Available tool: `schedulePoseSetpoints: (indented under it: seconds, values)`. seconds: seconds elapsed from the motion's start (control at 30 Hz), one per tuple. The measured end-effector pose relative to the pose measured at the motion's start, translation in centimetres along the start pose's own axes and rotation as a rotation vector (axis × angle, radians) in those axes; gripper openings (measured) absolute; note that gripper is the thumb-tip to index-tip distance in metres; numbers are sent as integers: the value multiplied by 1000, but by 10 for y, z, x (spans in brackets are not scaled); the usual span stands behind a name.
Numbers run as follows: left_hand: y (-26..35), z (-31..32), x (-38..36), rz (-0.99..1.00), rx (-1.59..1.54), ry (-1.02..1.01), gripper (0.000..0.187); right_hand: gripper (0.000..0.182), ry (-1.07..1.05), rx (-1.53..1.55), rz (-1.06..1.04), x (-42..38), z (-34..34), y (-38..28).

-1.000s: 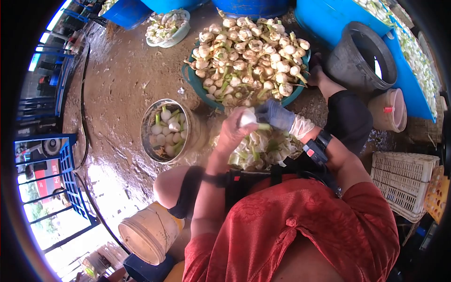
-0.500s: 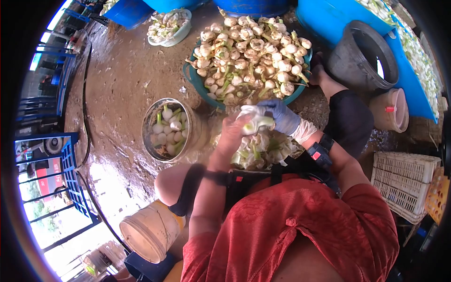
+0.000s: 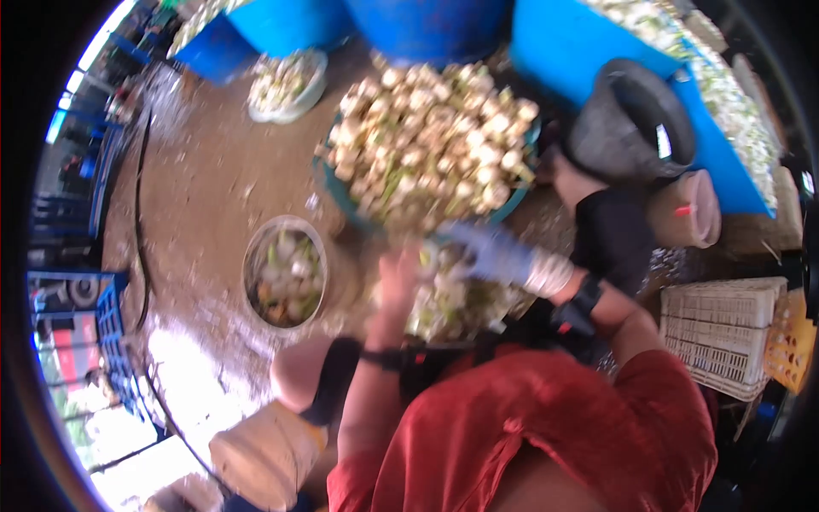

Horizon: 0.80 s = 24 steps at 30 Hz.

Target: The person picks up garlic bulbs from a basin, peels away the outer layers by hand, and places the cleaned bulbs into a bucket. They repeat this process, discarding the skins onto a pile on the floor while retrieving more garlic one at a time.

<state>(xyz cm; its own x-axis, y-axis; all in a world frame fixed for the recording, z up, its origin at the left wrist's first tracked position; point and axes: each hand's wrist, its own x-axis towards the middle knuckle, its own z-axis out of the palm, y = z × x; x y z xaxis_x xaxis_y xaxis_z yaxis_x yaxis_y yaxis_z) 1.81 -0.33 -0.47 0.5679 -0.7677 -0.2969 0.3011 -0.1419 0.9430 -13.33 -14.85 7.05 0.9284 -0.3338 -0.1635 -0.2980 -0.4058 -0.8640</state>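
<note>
My bare left hand (image 3: 396, 277) is raised over a heap of garlic peels and stalks (image 3: 465, 303) in front of my lap; motion smears its fingers. A pale, blurred piece of garlic (image 3: 429, 254) shows between the two hands, and I cannot tell which hand holds it. On the right, my right hand (image 3: 493, 253) wears a bluish glove with a white cuff, its fingers stretched apart toward the left. Beyond both hands stands a wide green tub (image 3: 344, 194) piled with unpeeled garlic bulbs (image 3: 435, 128). To the left, a round bucket (image 3: 248, 271) holds cleaned white bulbs (image 3: 294, 264).
A dark grey bucket (image 3: 597, 136) and a pinkish pail (image 3: 682, 213) stand at right, beyond my bent leg. White crates (image 3: 721, 333) sit lower right. An overturned cream bucket (image 3: 264, 452) lies lower left. Blue tubs (image 3: 435, 30) line the back; a hose (image 3: 141, 230) crosses the wet floor.
The hands have moved apart; before, they met around a white garlic bulb with a cut stalk. The gloved right hand has spread its fingers. The whole view has shifted and blurred.
</note>
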Motion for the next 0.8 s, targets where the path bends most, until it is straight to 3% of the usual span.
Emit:
schedulePoseSetpoints:
  seconds: [0.03, 0.07, 0.1, 0.13, 0.17, 0.2, 0.27, 0.3, 0.33, 0.37, 0.4, 0.47, 0.5, 0.53, 0.6, 0.67, 0.73, 0.77, 0.8]
  values:
    - [7, 1, 0, 57, 288, -104, 29, 64, 37, -204, -210, 0, 3, -7]
    - [-9, 9, 5, 168, 198, -66, 44, 52, 104, -118, -353, 5, 17, 3]
    - [17, 21, -1, 24, 390, -82, 42, 41, 212, -200, -476, 10, 28, 14]
    - [14, 23, -3, -133, 36, -67, 41, 30, 309, -275, -602, 15, 30, 24]
    - [14, 21, -5, -119, -29, -83, 43, 30, 335, -309, -611, 19, 21, 31]
    - [15, 23, 2, -275, -58, -31, 47, 23, 276, -134, -410, 24, 11, 35]
    - [10, 19, 6, -330, -138, -43, 49, 17, 197, 355, 40, 23, -23, 23]
    - [12, 22, 9, -324, -139, -53, 49, 12, 246, 541, 87, 23, -53, 17]
    - [14, 24, 8, -341, -72, -94, 47, 11, 352, 130, -431, 32, -92, 29]
    - [14, 25, 6, -360, -6, -131, 45, 14, 428, 144, -297, 25, -137, 7]
    - [13, 26, 7, -367, -10, -126, 45, 19, 784, -433, 24, 36, -177, 1]
    - [7, 23, 2, -48, 24, -300, 35, 23, 983, 504, -576, 74, -284, 91]
    - [11, 22, 2, -32, 64, -388, 30, 17, 1007, 437, -663, 71, -298, 73]
    - [15, 19, 5, -30, 100, -465, 27, 12, 833, 1038, -627, 60, -297, 42]
    - [18, 33, 6, -74, 541, -392, 28, 12, 996, 860, -319, 71, -272, 20]
    - [-20, 31, 9, 48, 486, -424, 30, 12, 739, 593, -132, 93, -224, 50]
    - [-15, 35, 5, 50, 568, -460, 30, 15, 497, 222, -235, 109, -154, 80]
    - [-10, 37, 2, 74, 648, -522, 30, 11, 254, 368, 12, 123, -123, 105]
    - [-5, 38, 0, 59, 651, -511, 30, 9, 96, -55, -243, 134, -96, 129]
